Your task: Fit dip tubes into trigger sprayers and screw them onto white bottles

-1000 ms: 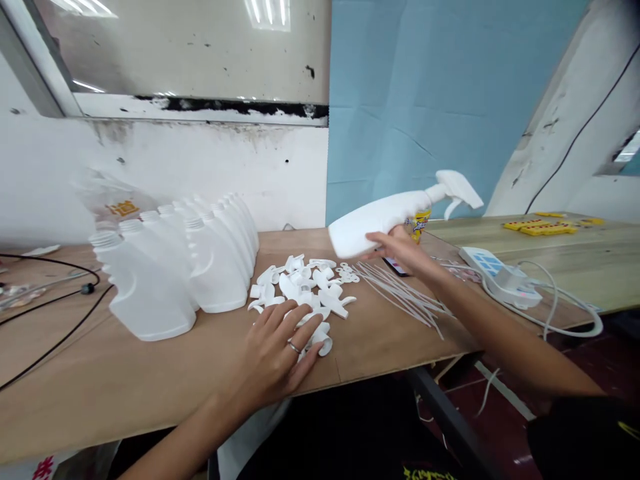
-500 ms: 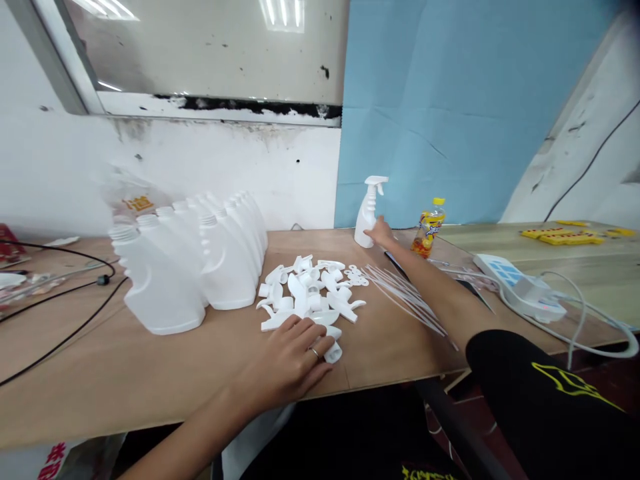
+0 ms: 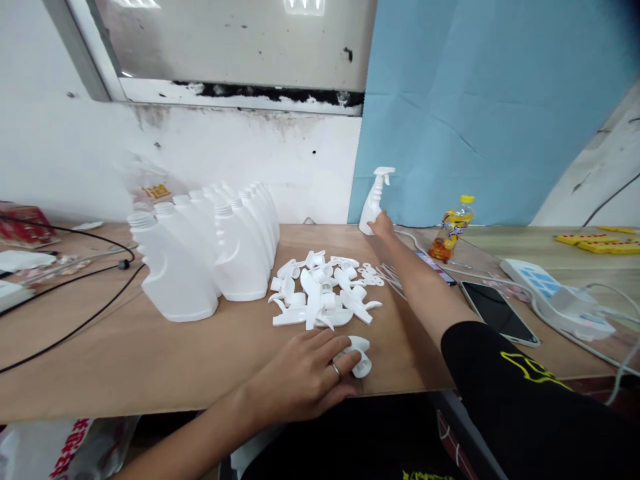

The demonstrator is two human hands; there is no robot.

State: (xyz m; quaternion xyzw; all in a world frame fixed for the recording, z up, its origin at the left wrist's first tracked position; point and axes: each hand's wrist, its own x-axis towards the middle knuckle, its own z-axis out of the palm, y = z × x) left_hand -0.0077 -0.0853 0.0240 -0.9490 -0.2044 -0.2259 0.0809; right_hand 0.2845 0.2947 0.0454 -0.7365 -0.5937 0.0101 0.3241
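At the table's near edge, my left hand [image 3: 313, 367] has its fingers closed on a white spray head [image 3: 361, 357], just in front of the pile of white spray heads [image 3: 320, 290]. My right hand [image 3: 383, 225] reaches far forward and grips the lower part of a white spray bottle [image 3: 373, 200], which stands upright by the blue sheet with its trigger head on. White rings [image 3: 371, 275] and thin white tubes [image 3: 393, 277] lie right of the pile, the tubes partly hidden by my right forearm. Headless white bottles [image 3: 180, 267] stand in rows on the left.
A drink bottle [image 3: 451, 230], two phones [image 3: 500, 312] and a white power strip [image 3: 557, 300] with cables are on the right. Black cables [image 3: 75, 347] cross the table's left side, near a red package [image 3: 25, 223]. Wall and blue sheet [image 3: 450, 107] rise behind.
My left hand has drawn a spray head nearer the edge, away from the pile. The spray bottle stands a little further back with my right hand on it. The view has shifted left.
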